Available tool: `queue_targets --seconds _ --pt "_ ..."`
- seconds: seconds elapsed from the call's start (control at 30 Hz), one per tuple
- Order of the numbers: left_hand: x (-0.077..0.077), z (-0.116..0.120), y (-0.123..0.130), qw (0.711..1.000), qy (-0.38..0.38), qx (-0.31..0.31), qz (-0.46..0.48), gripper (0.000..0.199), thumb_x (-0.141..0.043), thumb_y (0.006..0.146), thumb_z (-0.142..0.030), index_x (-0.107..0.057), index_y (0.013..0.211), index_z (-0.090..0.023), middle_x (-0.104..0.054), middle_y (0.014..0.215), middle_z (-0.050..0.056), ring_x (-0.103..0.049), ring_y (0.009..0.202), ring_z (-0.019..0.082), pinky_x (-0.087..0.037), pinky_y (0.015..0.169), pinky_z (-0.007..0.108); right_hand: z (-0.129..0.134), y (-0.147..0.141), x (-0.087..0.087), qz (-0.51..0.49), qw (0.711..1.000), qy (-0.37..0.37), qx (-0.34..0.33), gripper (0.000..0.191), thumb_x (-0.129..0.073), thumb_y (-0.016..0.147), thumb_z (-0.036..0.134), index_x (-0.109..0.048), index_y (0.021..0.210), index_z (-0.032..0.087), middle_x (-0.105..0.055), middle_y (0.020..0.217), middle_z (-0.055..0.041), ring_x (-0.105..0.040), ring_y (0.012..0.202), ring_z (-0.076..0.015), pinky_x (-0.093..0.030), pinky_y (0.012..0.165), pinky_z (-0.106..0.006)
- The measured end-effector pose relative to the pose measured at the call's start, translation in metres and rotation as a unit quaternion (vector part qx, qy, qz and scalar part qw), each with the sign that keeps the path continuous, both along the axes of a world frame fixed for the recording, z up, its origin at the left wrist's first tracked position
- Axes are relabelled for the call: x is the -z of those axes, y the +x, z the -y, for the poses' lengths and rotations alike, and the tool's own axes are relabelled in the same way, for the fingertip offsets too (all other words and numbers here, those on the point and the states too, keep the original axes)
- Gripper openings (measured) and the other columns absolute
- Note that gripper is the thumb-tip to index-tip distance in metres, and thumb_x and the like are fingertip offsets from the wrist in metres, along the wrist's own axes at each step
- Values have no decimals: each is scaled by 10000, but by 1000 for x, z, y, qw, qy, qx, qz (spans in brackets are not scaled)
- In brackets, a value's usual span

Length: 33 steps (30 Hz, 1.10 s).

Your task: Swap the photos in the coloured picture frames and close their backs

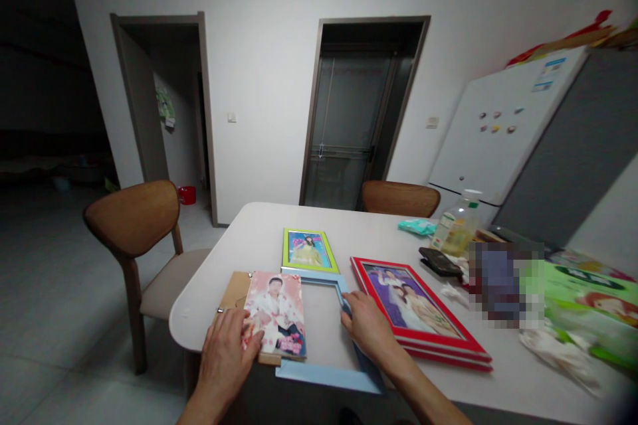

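White table spans lower centre. Left hand rests half-open on a photo; right hand grips a blue frame.

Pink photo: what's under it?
A brown board shows past the pink photo's left and lower edges. The rest of the board, and anything between the two, is covered by the photo and left hand.

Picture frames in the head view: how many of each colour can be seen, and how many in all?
Red: 2, the upper red frame stacked on the lower red frame
Yellow-green: 1, the yellow-green frame
Light blue: 1, the light blue frame
Total: 4
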State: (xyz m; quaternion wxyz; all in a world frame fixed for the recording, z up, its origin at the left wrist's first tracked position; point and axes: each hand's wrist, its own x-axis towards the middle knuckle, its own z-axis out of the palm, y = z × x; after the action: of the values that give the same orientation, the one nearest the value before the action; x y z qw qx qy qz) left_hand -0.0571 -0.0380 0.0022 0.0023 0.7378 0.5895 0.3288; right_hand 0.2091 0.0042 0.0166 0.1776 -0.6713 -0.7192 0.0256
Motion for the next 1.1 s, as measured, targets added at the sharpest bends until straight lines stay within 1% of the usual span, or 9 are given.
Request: queue_targets --seconds 0.1,0.3,0.47,0.63,0.7,0.8,0.93,1.03,1.1 --pt "0 -5 8 1000 -5 22 -3 231 -486 745 -305 -513 940 -184 -569 912 77 -512 877 241 -406 758 380 3 -11 -3 -62 997 33 -40 371 -448 716 197 -550 1060 104 -553 1057 -131 -482 989 -209 -332 882 -291" --pt "1 -8 20 999 -20 46 -5 230 -507 721 -288 -538 924 -184 -565 991 86 -477 967 260 -379 822 411 -1 -50 10 -284 954 -37 -88 384 -441 694 209 -541 1054 122 -632 870 -77 -574 654 -137 -443 671 -267" --pt "-2 -9 26 997 -33 61 -23 270 -527 702 -278 -542 954 -182 -566 1020 87 -474 987 256 -366 849 408 -14 -72 25 -401 910 -75 -68 494 -463 623 151 -486 1116 121 -613 636 -3 -531 510 -108 -422 510 -222" --pt "-4 -9 32 996 -34 72 -37 298 -521 711 -287 -543 988 -179 -564 1042 100 -472 1003 263 -354 869 421 -20 -74 26 -443 891 -92 -47 512 -459 576 111 -504 1086 107 -550 531 33 -483 444 -89 -390 453 -196" --pt "-5 -7 35 995 -35 87 -33 309 -528 708 -314 -548 984 -176 -565 1041 104 -475 1001 265 -357 871 428 -19 -73 23 -466 879 -89 -40 520 -451 567 105 -501 1085 109 -515 501 50 -462 426 -84 -375 433 -189" --pt "-7 -6 42 992 -34 123 -21 455 -598 634 -341 -522 1048 -167 -525 1119 122 -446 1050 285 -340 899 456 -13 -74 9 -523 849 -63 -47 529 -442 578 110 -470 1107 107 -456 471 74 -422 405 -75 -345 406 -177" --pt "-12 -9 57 989 -3 147 19 537 -499 624 -129 -445 1158 -131 -453 1219 135 -382 1133 268 -306 949 454 -1 -79 -22 -609 787 -22 -95 560 -469 617 135 -390 1171 127 -498 559 60 -425 440 -60 -351 421 -167" --pt "-22 -14 65 978 48 161 123 495 -363 666 -46 -465 1143 -131 -504 1176 110 -417 1116 210 -320 957 403 6 -80 -40 -644 757 -9 -112 550 -502 677 264 -358 1197 153 -558 715 10 -507 544 -80 -415 486 -191" --pt "-32 -15 69 960 65 155 225 419 -354 731 -86 -486 1122 -157 -536 1143 84 -454 1084 191 -340 947 375 7 -77 -40 -640 762 -10 -93 543 -503 692 338 -379 1184 145 -572 792 -27 -550 630 -108 -447 538 -218"
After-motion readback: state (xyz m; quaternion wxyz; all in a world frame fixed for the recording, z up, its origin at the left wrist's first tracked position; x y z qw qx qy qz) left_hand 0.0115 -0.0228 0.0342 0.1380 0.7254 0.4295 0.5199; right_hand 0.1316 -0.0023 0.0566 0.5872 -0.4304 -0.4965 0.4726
